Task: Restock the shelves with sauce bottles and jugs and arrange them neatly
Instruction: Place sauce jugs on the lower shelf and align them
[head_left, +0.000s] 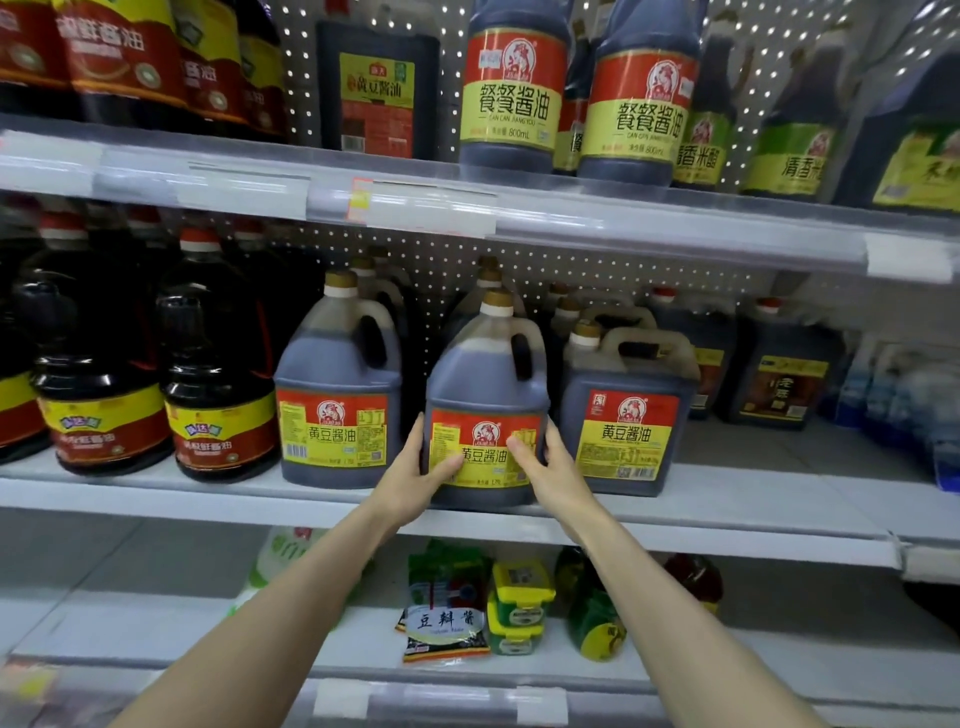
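A dark soy sauce jug (485, 374) with a gold cap and a red and yellow label stands at the front edge of the middle shelf (727, 501). My left hand (415, 467) grips its lower left side and my right hand (545, 467) grips its lower right side, both thumbs on the label. A matching jug (337, 395) stands just to its left and a squarer jug (626, 410) just to its right. More jugs of the same kind stand behind them.
Round dark bottles (218, 395) fill the middle shelf's left part, and dark square jugs (779, 379) stand at the right rear. The upper shelf (415, 202) carries tall soy sauce bottles (511, 88). The lower shelf holds sauce packets (447, 618) and green tubs (519, 603).
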